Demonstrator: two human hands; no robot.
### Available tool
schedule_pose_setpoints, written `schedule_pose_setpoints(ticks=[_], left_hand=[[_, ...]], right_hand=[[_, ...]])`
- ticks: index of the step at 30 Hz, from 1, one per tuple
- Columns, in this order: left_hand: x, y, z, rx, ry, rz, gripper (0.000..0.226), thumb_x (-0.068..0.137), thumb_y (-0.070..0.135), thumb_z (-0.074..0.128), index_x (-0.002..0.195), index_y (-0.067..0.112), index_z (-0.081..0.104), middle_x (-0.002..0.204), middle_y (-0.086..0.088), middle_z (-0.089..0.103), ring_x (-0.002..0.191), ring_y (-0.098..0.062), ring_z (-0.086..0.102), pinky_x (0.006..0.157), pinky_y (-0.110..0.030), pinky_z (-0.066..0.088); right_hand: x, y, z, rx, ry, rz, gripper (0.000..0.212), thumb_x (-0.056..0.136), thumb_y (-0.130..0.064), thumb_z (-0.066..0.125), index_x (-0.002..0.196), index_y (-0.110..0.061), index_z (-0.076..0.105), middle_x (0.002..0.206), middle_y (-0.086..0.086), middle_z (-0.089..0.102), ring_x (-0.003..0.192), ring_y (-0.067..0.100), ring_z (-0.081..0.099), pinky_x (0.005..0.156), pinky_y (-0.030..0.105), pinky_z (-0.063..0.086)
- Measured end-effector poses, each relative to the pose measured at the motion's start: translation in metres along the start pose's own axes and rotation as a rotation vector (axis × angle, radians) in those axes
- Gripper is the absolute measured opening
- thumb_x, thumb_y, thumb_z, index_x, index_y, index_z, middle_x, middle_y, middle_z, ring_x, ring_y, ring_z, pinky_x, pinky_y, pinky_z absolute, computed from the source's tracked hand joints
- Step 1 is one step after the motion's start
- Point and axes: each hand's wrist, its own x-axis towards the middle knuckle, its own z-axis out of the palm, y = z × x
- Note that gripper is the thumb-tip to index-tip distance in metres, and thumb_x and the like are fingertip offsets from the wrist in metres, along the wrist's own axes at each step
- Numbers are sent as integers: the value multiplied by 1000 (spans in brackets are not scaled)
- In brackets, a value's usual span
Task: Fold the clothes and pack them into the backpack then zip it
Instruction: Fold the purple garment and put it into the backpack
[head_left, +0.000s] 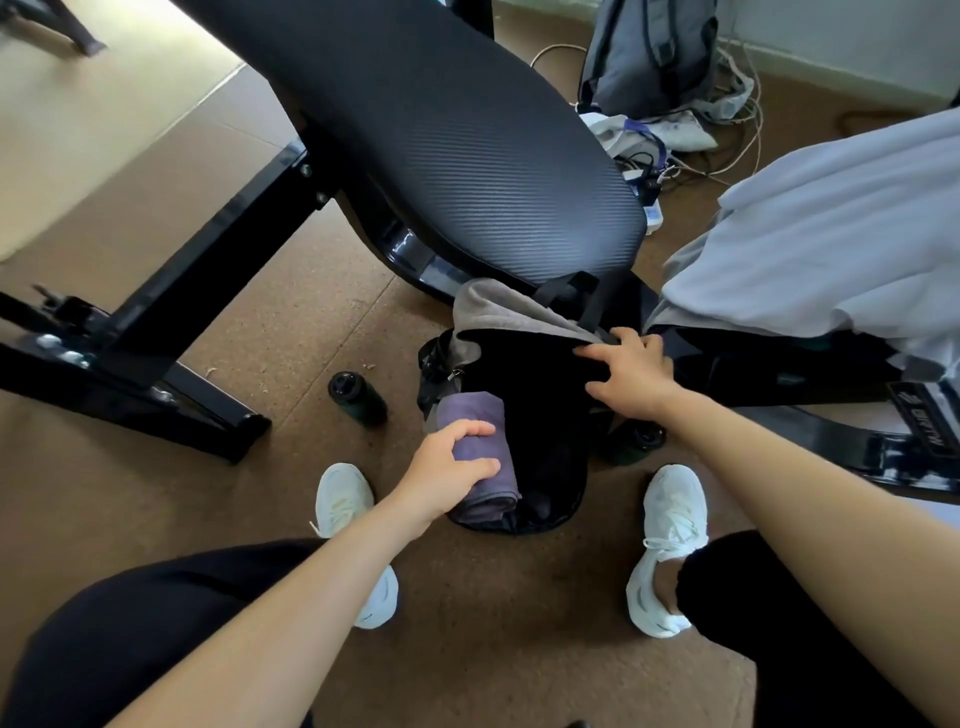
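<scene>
The left hand (447, 470) grips the rolled cloth (480, 415), axis 12-to-6, at 8 o'clock of the backpack (540, 415); the right hand (631, 374) hooks its rim at 2 o'clock.

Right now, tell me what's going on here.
A person is packing a black backpack that stands on the floor between their feet. The left hand grips a rolled purple cloth at the bag's open mouth, while the right hand holds the rim open. Nothing is zipped yet. A pale garment lies on the bench to the right.
</scene>
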Motion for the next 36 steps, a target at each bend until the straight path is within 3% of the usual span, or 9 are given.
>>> schedule_pose_setpoints(ticks=[8, 16, 19, 23, 25, 27, 31, 34, 36], left_hand=[[59, -18, 45, -42, -54, -31, 66, 99, 28, 67, 155, 40, 35, 159, -2, 27, 147, -23, 32, 107, -27, 35], [151, -35, 112, -330, 144, -131, 84, 101, 20, 61, 159, 50, 9, 167, -2, -5, 155, -30, 12, 125, -42, 26], [182, -42, 118, -346, 139, -193, 85, 102, 19, 57, 160, 48, 2, 168, -8, -16, 156, -32, 9, 122, -38, 26], [206, -59, 110, 148, 57, -315, 92, 99, 31, 57, 159, 46, -11, 160, -19, 21, 126, -43, 52, 97, -38, 47], [203, -64, 107, 527, 71, -236, 91, 96, 37, 56, 161, 42, -8, 148, -17, 40, 113, -42, 59, 88, -44, 53], [193, -65, 107, 897, 180, -39, 84, 93, 42, 57, 162, 31, 11, 136, -16, 49, 111, -37, 59, 83, -43, 51], [190, -62, 109, 1327, 260, 358, 74, 86, 47, 64, 151, 23, 39, 133, -15, 46, 119, -37, 46, 99, -47, 40], [213, -60, 109, 1445, 115, 391, 87, 89, 52, 60, 160, 22, 21, 154, -14, 34, 142, -41, 29, 120, -58, 20], [229, -59, 110, 1499, 22, 292, 88, 93, 52, 55, 163, 23, 10, 157, -12, 36, 145, -40, 30, 122, -61, 13]], right_hand=[[30, 18, -14, 84, 105, -84, 55, 95, -15, 60, 142, -43, 54, 126, 7, 41, 125, 33, 42, 102, 53, 41], [46, 36, -14, 140, 168, -187, 64, 91, -3, 59, 143, -40, 54, 109, 2, 37, 107, 27, 43, 96, 49, 47], [51, 37, -11, 182, 187, -202, 61, 92, -4, 61, 142, -38, 55, 107, 2, 36, 106, 24, 41, 99, 42, 45], [55, 37, -11, 208, 192, -207, 58, 92, -7, 62, 140, -38, 57, 108, 3, 35, 110, 28, 43, 104, 40, 41], [57, 37, -12, 219, 198, -196, 55, 92, -8, 63, 139, -38, 59, 109, 3, 35, 114, 30, 43, 106, 41, 41], [58, 35, -13, 226, 208, -188, 54, 92, -10, 64, 137, -38, 60, 110, 4, 36, 115, 30, 43, 108, 42, 41], [57, 34, -13, 242, 206, -188, 53, 92, -13, 66, 138, -39, 60, 110, 4, 36, 116, 30, 43, 109, 42, 40], [56, 34, -12, 233, 199, -192, 55, 93, -14, 66, 141, -39, 57, 111, 4, 36, 115, 29, 42, 107, 40, 40], [55, 35, -11, 226, 203, -195, 57, 93, -13, 66, 142, -38, 55, 111, 3, 35, 113, 29, 41, 105, 41, 41]])
